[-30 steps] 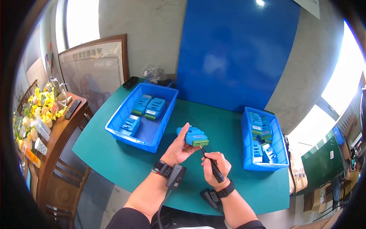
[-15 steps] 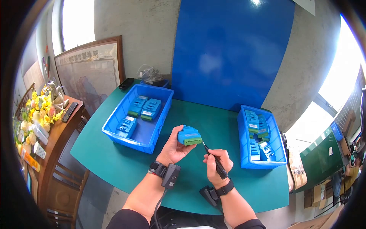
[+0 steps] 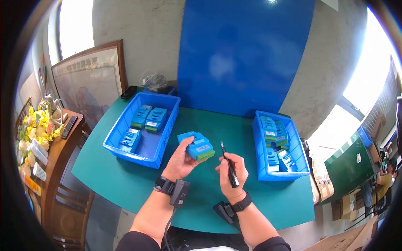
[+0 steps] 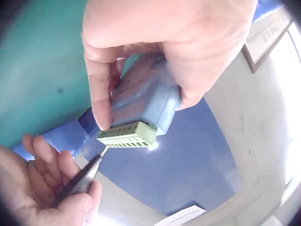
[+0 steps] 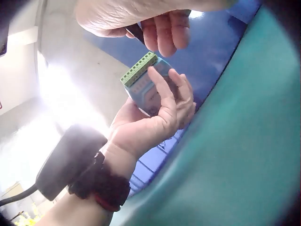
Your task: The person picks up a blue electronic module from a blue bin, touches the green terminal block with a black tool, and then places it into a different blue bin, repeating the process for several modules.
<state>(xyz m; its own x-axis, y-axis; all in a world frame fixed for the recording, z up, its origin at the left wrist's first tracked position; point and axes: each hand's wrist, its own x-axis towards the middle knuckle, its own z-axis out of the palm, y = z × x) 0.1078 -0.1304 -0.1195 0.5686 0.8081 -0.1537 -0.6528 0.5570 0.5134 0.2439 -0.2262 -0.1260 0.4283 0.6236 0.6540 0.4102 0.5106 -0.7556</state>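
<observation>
1 green table (image 3: 215,125) bore 2 blue bins (image 3: 282,176). Above it, between them, the left hand (image 3: 180,163) gripped a module (image 3: 198,143), thumb over its face, while the right hand (image 3: 231,173) held a black tool (image 3: 231,170) near it. Boxy and blue, the module had stepped shoulders, a green connector (image 3: 205,155) with a row of slots along 1 end, and a small pale label (image 3: 203,148).

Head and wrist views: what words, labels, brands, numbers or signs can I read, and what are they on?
None reads clearly:
Held blue module: label too small.
Modules in left box: labels too small.
Modules in right box: labels too small.
Framed picture: line of characters, too blurred.
White sheet: printed line, too small.
</observation>
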